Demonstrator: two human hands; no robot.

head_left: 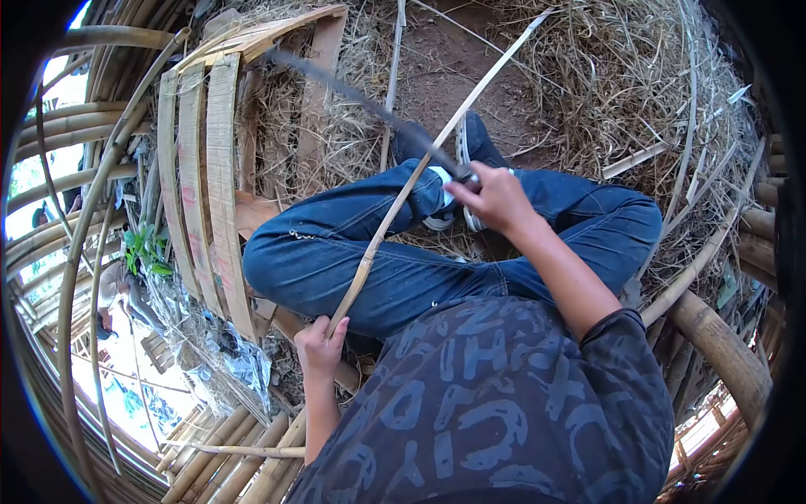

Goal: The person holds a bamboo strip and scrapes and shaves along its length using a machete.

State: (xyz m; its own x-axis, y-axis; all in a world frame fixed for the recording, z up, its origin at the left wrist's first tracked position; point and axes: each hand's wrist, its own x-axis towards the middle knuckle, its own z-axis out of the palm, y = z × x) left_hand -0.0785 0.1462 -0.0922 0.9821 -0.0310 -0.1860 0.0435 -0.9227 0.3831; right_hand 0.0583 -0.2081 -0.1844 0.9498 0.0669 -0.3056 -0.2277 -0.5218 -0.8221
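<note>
My left hand is closed around the lower end of a long, pale bamboo strip. From there the strip slants up and right across my lap, its far end over the ground. In my right hand is the dark handle of a machete, its long, blurred blade pointing to the upper left. The blade crosses the strip close to my right hand; whether they touch I cannot tell. My crossed legs in blue jeans lie beneath both.
A wooden slatted pallet stands at the left. Dry straw covers much of the ground around bare soil. Bamboo poles frame both sides. Beyond the left poles are a green plant, plastic sheeting and another person.
</note>
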